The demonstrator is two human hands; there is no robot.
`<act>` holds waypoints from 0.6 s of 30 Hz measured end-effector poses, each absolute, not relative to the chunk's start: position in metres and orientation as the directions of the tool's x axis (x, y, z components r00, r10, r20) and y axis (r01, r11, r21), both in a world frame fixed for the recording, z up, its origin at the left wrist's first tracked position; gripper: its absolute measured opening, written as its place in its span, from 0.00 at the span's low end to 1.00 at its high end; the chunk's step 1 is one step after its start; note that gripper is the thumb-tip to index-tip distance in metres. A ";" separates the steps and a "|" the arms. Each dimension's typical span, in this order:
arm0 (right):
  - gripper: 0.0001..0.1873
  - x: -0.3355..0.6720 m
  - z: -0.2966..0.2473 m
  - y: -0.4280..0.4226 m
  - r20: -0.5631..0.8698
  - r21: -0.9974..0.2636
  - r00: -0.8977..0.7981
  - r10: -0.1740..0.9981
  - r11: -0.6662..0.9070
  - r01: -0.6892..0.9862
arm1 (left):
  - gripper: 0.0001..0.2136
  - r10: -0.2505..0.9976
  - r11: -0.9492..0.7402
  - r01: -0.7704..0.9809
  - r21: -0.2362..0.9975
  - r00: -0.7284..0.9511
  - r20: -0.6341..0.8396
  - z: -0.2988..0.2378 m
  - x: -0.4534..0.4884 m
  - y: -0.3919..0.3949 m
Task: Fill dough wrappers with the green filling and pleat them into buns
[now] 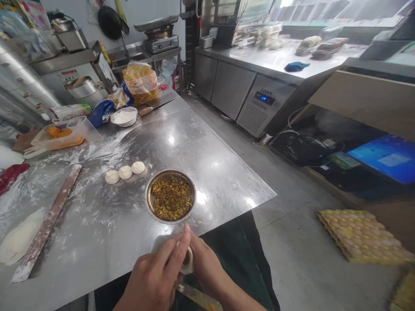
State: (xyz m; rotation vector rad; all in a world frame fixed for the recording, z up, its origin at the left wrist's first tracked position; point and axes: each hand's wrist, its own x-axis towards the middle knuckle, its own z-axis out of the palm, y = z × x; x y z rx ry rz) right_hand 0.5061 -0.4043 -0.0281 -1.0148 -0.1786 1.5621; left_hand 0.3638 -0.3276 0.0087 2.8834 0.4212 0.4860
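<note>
Though beside dough balls (125,172), bowl (148,199) near hands (154,273).

Filling (171,198): mottled yellow and dark brown. Bowl (148,202): silver. Held dough (187,269): cream, brown centre. Dough rounds (125,172): off-white. Stick (53,216): reddish-brown, streaked white. Powder (124,115): white. Apron (233,255): dark green. Eggs (366,233): pale tan. Cabinet readout (264,98) glows blue from here.

Cupping a piece of dough (189,268) between left hand (155,268) and right hand (206,259), bottom centre.
Showing, near centre, a metal bowl (148,199) of yellow-brown mix (171,196); left of it, three dough rounds (125,172) in a row; at lower left, a floury wooden stick (52,219) beside a flattened slab (20,238); at lower right, an egg tray (339,242) on the floor (292,268).
</note>
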 end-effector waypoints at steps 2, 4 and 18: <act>0.35 0.506 -0.030 -0.405 -0.503 -0.622 0.068 0.862 -0.307 -0.720 | 0.20 0.286 -0.948 0.218 0.233 0.905 0.314 0.008 0.364 -0.328; 0.36 0.506 -0.031 -0.405 -0.499 -0.609 0.025 0.866 -0.330 -0.721 | 0.17 0.307 -0.938 0.226 0.263 0.894 0.326 0.009 0.364 -0.328; 0.35 0.507 -0.031 -0.407 -0.525 -0.612 0.111 0.844 -0.284 -0.738 | 0.20 0.294 -0.949 0.226 0.218 0.886 0.360 0.015 0.367 -0.328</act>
